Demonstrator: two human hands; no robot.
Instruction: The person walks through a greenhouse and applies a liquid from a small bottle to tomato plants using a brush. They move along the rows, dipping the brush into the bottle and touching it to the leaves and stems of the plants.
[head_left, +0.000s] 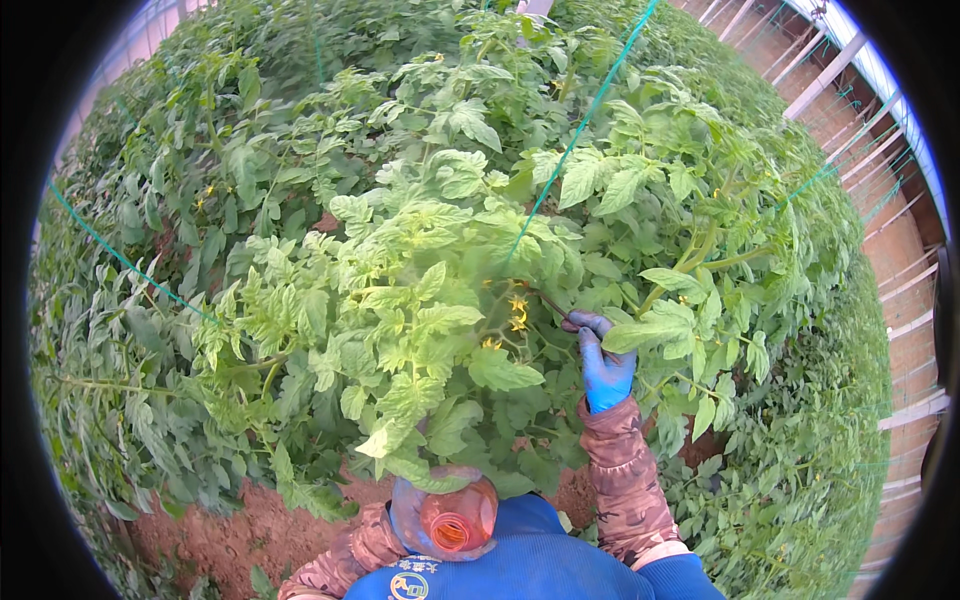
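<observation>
My right hand (606, 371), in a stained blue glove, pinches a thin dark stick-like tool (552, 302). Its far end reaches up and left to a cluster of yellow tomato flowers (517, 313); whether the tip touches a bloom cannot be made out. Close to my chest, my left hand (409, 514) wraps around a clear plastic bottle (480, 506) with a reddish tint. The bottle has no cap, and its threaded mouth tilts up towards me. Leafy tomato shoots (412, 322) stand between the two hands, and a leaf (652, 334) overlaps the right fingers.
Dense tomato plants (300, 157) surround me on all sides. A green support string (581, 135) slants down into the foliage ahead, and another string (127, 259) crosses at left. Bare soil (232, 532) shows at lower left. Pale poles (825, 75) line the right side.
</observation>
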